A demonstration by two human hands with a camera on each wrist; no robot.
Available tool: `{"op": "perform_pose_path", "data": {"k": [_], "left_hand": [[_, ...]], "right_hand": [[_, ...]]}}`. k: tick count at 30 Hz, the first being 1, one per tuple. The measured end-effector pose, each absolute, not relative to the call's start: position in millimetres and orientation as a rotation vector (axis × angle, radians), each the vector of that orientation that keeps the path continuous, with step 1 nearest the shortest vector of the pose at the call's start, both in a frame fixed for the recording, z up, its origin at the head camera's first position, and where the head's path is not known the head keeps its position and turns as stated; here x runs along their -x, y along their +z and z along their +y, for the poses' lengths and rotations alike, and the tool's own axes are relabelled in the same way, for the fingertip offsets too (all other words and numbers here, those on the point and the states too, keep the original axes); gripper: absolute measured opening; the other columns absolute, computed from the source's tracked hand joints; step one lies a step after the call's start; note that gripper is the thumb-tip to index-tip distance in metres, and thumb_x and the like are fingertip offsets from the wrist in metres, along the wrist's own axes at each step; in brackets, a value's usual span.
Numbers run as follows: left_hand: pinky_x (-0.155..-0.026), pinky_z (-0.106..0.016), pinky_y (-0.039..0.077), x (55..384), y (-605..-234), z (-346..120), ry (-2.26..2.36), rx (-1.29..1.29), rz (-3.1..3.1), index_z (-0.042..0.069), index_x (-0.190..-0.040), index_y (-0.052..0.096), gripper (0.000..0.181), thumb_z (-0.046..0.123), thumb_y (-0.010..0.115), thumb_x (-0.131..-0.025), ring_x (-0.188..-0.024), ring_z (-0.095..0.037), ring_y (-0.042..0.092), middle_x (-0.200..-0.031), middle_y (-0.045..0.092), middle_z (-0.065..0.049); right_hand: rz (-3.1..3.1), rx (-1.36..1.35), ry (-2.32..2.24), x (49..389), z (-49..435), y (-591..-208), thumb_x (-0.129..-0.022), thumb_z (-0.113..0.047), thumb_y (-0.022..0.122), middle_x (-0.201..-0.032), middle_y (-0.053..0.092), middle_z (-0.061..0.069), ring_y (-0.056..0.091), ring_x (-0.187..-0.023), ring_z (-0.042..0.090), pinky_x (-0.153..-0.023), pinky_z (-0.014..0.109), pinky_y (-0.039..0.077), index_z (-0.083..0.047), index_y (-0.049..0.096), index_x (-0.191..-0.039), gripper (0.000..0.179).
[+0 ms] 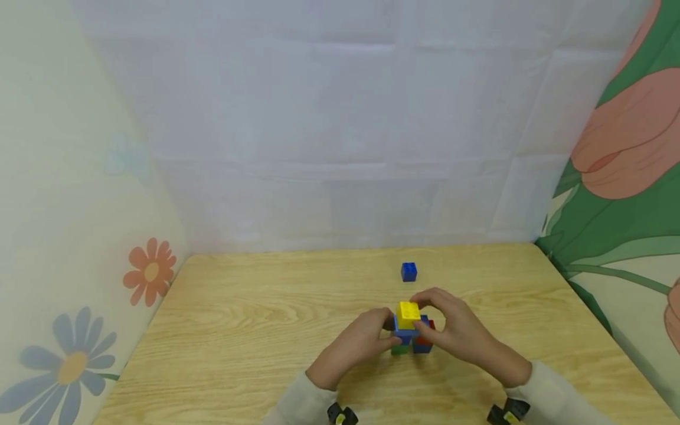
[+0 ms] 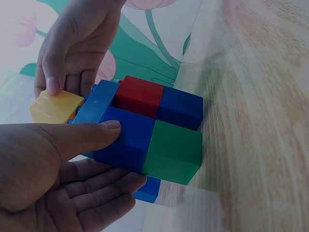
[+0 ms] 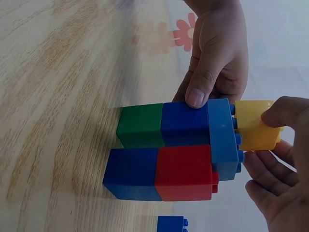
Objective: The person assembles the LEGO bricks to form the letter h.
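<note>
A small structure of toy building blocks stands on the table between both hands. One column has a green block (image 2: 175, 151) at the bottom with a blue block (image 2: 126, 137) over it. Beside it, a red block (image 3: 183, 173) sits on another blue block (image 3: 131, 173). A lighter blue, flatter block (image 3: 223, 137) lies across the top. My left hand (image 1: 366, 336) grips the upper blue block of the green column, thumb on its near face. My right hand (image 1: 457, 327) pinches a yellow block (image 1: 408, 314) at the studs of the lighter blue one.
A loose blue block (image 1: 408, 271) lies farther back on the wooden table (image 1: 255, 307). A white sheet (image 1: 319, 130) hangs behind the table, and flower-patterned walls stand at the left and right sides.
</note>
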State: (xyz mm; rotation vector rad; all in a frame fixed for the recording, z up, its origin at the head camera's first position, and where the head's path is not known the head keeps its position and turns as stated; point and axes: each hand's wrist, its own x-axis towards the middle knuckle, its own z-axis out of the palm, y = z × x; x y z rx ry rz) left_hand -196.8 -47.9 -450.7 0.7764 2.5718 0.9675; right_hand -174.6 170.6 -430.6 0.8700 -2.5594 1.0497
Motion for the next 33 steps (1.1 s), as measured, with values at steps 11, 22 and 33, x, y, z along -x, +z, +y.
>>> {"op": "perform_pose_path", "data": {"k": [11, 22, 33], "left_hand": [[-0.082, -0.028, 0.054, 197.6, -452.0, -48.5, 0.959, -0.791, 2.580, 0.009, -0.107, 0.063, 0.026, 0.026, 0.072, -0.090, -0.095, -0.014, 0.064, -0.103, 0.067, -0.001], [-0.082, -0.027, 0.054, 198.2, -452.7, -49.0, 0.949, -0.779, 2.576, 0.009, -0.107, 0.063, 0.027, 0.027, 0.072, -0.090, -0.096, -0.012, 0.064, -0.105, 0.067, 0.000], [-0.084, -0.028, 0.054, 198.2, -452.6, -49.1, 0.962, -0.771, 2.568, 0.010, -0.108, 0.063, 0.026, 0.026, 0.072, -0.090, -0.097, -0.012, 0.063, -0.105, 0.067, 0.000]], "right_hand": [[-2.586, -0.868, 1.046, 176.1, 169.4, -433.3, -0.088, -0.023, 0.074, -0.116, 0.060, -0.010, 0.060, -0.104, 0.008, -0.087, 0.036, 0.054, -0.012, 0.060, -0.121, 0.038], [-2.565, -0.929, 1.057, 178.1, 171.9, -432.0, -0.089, -0.026, 0.073, -0.116, 0.059, -0.013, 0.059, -0.103, 0.006, -0.086, 0.032, 0.054, -0.017, 0.060, -0.123, 0.038], [-2.542, -0.981, 1.019, 179.2, 174.2, -430.6, -0.088, -0.021, 0.075, -0.117, 0.060, -0.012, 0.059, -0.102, 0.006, -0.084, 0.033, 0.054, -0.018, 0.061, -0.123, 0.038]]}}
